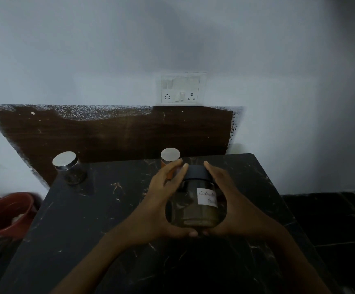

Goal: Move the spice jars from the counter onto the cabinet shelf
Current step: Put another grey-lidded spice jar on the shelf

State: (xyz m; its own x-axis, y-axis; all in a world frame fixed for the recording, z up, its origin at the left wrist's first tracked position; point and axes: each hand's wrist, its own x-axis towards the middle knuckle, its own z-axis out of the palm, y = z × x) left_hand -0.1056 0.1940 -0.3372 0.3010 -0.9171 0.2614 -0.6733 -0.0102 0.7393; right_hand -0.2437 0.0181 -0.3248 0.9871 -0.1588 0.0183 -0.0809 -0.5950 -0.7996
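1. I cup the squat clear glass jar with the black screw lid (196, 201) between both palms, my left hand (163, 205) on one side and my right hand (227, 203) on the other, so its weight is shared and it cannot slip.
2. The jar sits just above or on the black marbled worktop (100, 219); I cannot tell which.
3. Its white handwritten label (208, 197) faces me, between my hands.
4. Two jars wait at the back: an orange-filled jar with a silver lid (170, 155) and a dark glass jar with a silver lid (65, 161).
5. No cabinet shelf is visible.
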